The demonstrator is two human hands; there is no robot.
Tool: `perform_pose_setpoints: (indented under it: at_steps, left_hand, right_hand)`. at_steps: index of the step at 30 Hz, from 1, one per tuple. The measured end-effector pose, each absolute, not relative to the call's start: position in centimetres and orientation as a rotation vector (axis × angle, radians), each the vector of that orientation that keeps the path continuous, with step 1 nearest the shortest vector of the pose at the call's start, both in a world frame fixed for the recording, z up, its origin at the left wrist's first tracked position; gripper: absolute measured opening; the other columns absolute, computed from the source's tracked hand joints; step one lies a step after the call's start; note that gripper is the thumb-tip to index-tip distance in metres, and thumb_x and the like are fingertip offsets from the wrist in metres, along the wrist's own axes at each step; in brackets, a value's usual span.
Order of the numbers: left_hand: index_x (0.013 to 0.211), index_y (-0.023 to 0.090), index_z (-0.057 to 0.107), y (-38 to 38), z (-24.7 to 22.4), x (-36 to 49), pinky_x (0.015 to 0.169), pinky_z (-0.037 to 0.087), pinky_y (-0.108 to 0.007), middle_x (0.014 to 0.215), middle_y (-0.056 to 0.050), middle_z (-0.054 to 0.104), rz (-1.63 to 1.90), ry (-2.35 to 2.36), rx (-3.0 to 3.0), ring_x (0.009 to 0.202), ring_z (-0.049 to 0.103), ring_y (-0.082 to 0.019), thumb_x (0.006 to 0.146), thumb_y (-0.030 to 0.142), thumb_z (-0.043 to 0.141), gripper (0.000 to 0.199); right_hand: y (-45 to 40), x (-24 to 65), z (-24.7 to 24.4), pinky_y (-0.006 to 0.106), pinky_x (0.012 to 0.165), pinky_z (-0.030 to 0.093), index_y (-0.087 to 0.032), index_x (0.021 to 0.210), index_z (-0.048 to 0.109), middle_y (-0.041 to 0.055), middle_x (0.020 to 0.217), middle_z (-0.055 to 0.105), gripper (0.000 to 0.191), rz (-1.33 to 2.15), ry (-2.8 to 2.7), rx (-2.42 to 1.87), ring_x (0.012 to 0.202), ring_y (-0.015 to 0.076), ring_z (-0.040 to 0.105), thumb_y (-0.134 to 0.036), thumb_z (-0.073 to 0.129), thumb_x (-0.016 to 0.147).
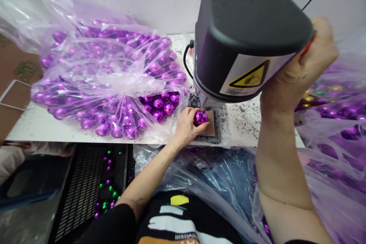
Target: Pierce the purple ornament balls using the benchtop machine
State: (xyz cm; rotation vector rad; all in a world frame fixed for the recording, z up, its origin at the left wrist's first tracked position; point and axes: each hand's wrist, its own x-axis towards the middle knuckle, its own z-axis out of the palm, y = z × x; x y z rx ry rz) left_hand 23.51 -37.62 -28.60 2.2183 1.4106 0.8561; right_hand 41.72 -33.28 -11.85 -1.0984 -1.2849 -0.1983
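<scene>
My left hand (187, 125) is closed around a shiny purple faceted ball (200, 117), thumb on the near side and fingers on the far side. Beneath the ball is a brown pad (211, 126) on a dark grey base plate (217, 131). Above them looms a black bench drill press (254, 19) with a yellow warning label; its housing hides the tool end. At the housing's right side, my right hand (321, 45) is wrapped round a red handle, of which only a sliver shows. Left of my left hand, loose purple balls (162, 105) show at the mouth of a clear bag (114, 80).
Dark shavings are scattered over the white table (243, 122). More bagged purple balls (340, 114) lie at the right. A cardboard box (17, 72) stands at the left. Below the table edge are a black crate (82, 183) with purple and green beads and clear plastic sheeting (223, 175).
</scene>
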Motion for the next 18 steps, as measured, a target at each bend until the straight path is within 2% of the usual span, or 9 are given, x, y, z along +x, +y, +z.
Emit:
perform_pose_setpoints:
  at_steps: [3, 7, 10, 13, 18]
  left_hand:
    - [0.111, 0.020, 0.060, -37.4, -29.0, 24.0, 0.094, 0.040, -0.040, 0.107, -0.007, 0.064, 0.878, 1.436, 2.237, 0.103, 0.056, -0.025, 0.080, 0.040, 0.077, 0.041]
    - [0.110, 0.019, 0.058, -37.4, -29.3, 24.1, 0.096, 0.037, -0.040, 0.105, -0.007, 0.064, 0.911, 1.412, 2.259, 0.101, 0.054, -0.025, 0.082, 0.038, 0.075, 0.039]
    - [0.110, 0.019, 0.058, -37.5, -29.4, 23.9, 0.097, 0.036, -0.040, 0.105, -0.007, 0.064, 0.911, 1.405, 2.264, 0.101, 0.054, -0.025, 0.082, 0.038, 0.075, 0.038]
    - [0.111, 0.018, 0.058, -37.6, -29.5, 23.9, 0.097, 0.036, -0.040, 0.107, -0.007, 0.064, 0.919, 1.380, 2.272, 0.102, 0.054, -0.025, 0.083, 0.038, 0.074, 0.038]
    - [0.112, 0.019, 0.057, -37.6, -29.6, 24.0, 0.096, 0.036, -0.041, 0.107, -0.007, 0.064, 0.950, 1.375, 2.261, 0.101, 0.054, -0.025, 0.082, 0.037, 0.074, 0.039]
  right_hand:
    - [-33.6, 41.7, -11.7, 0.019, 0.061, 0.024, -0.015, 0.071, 0.034, -0.0046, 0.063, 0.029, 0.061, -0.210, -1.294, -1.111, 0.061, 0.0001, 0.029, -0.074, 0.035, 0.088]
    - [-35.4, 41.6, -11.9, 0.017, 0.061, 0.025, -0.011, 0.073, 0.046, -0.0050, 0.062, 0.028, 0.058, -0.259, -1.319, -1.173, 0.059, -0.0010, 0.030, -0.065, 0.036, 0.093]
    - [-37.5, 41.4, -13.4, 0.017, 0.057, 0.026, -0.010, 0.076, 0.054, -0.0043, 0.064, 0.037, 0.043, -0.371, -1.303, -1.129, 0.057, -0.0019, 0.034, -0.049, 0.049, 0.096]
    - [-39.5, 41.4, -15.8, 0.016, 0.054, 0.029, -0.012, 0.081, 0.058, -0.0038, 0.066, 0.048, 0.020, -0.454, -1.319, -1.048, 0.054, -0.0014, 0.042, -0.030, 0.059, 0.090]
    - [-41.0, 40.9, -19.0, 0.022, 0.047, 0.038, -0.017, 0.081, 0.057, -0.0029, 0.063, 0.051, 0.010, -0.372, -1.349, -0.999, 0.052, 0.0078, 0.053, -0.027, 0.060, 0.083]
